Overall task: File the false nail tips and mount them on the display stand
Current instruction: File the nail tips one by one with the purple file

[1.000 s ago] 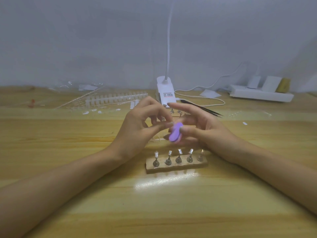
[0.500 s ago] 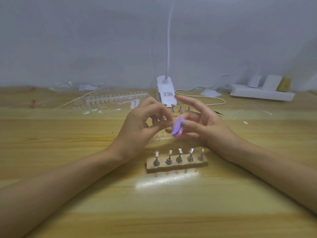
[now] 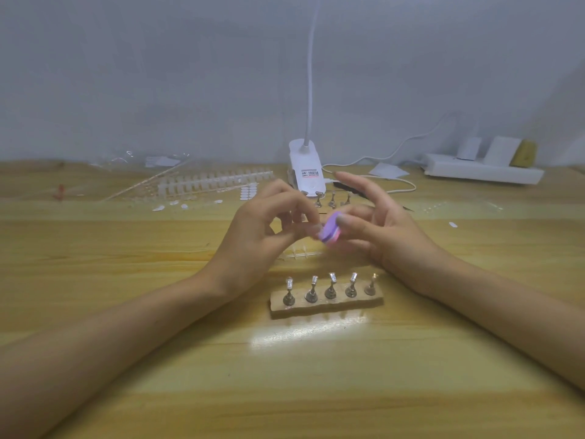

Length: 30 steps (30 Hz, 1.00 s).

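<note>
Pale wooden table (image 3: 126,327); wooden display stand (image 3: 326,305) with 5 bare metal pegs. Behind it, right hand (image 3: 392,239) grips a purple-and-pink file block (image 3: 330,233); left hand (image 3: 259,239) pinches against it, presumably on an unseen clear false nail tip. Filing strokes could flick it loose.

perhaps a home desk (image 3: 133,280), clip lamp (image 3: 306,169)

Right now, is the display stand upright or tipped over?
Upright. The wooden display stand sits with its base flat on the table, and all five metal pegs point up.
</note>
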Available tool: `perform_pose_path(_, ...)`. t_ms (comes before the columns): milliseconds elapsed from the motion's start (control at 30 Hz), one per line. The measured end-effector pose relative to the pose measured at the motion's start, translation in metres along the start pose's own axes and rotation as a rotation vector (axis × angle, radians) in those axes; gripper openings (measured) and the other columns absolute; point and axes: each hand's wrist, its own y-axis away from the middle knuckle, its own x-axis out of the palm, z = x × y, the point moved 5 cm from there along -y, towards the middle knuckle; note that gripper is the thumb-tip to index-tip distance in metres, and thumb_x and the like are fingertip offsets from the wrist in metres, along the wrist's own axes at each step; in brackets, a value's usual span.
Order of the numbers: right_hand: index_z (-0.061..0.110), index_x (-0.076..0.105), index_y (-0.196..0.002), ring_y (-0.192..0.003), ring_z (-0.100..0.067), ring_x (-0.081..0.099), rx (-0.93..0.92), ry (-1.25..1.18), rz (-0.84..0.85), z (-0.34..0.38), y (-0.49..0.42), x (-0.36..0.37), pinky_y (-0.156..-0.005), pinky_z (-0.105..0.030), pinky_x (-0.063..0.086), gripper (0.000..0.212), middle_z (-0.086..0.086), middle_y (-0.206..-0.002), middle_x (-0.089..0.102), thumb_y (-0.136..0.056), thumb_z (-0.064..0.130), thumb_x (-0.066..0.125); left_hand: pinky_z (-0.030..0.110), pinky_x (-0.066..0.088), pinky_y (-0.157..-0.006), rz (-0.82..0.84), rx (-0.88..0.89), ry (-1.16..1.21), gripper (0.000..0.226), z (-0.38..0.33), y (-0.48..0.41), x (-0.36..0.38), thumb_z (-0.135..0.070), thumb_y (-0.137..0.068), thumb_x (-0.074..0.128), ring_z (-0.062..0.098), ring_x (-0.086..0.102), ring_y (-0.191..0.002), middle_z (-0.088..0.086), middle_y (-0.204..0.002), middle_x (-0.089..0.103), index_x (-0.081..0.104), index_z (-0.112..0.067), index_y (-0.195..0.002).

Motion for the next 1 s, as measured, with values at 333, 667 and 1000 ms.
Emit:
perform_pose_path(333, 0.02, 0.041, -0.146, -0.088, -0.026, 0.074, 0.01, -0.01, -0.055, 0.001, 0.0, -0.002, -0.075, -0.029, 0.059, 0.066, -0.018, -0.097, 0.07, -0.085, 0.014, 0.065, 0.006, 0.038, -0.063, -0.01, -0.014, 0.012, 0.012, 0.002, 0.0, -0.001, -0.015, -0.083, 0.074, 0.002, 0.053, -0.075, -0.006, -0.087, 0.053, 0.066, -0.025, -0.081)
perform_pose_path(667, 0.029, 0.044, -0.145, -0.095, -0.032, 0.073, 0.02, 0.076, 0.077, 0.001, 0.003, 0.008, -0.081, -0.037, 0.06, 0.065, -0.014, -0.097, 0.071, -0.088, 0.012, 0.067, 0.006, 0.037, -0.062, 0.011, -0.011, 0.0, 0.016, 0.001, 0.0, 0.0, -0.012, -0.084, 0.074, 0.006, 0.053, -0.074, -0.001, -0.088, 0.053, 0.065, -0.025, -0.081)
perform_pose_path(1000, 0.024, 0.039, -0.146, -0.089, -0.021, 0.072, -0.031, -0.003, -0.029, 0.001, 0.0, -0.002, -0.079, -0.03, 0.059, 0.066, -0.008, -0.094, 0.071, -0.086, 0.013, 0.064, 0.014, 0.037, -0.054, 0.024, -0.067, 0.061, 0.006, 0.003, 0.0, 0.0, -0.025, -0.08, 0.075, 0.007, 0.05, -0.074, -0.007, -0.089, 0.05, 0.071, -0.021, -0.082)
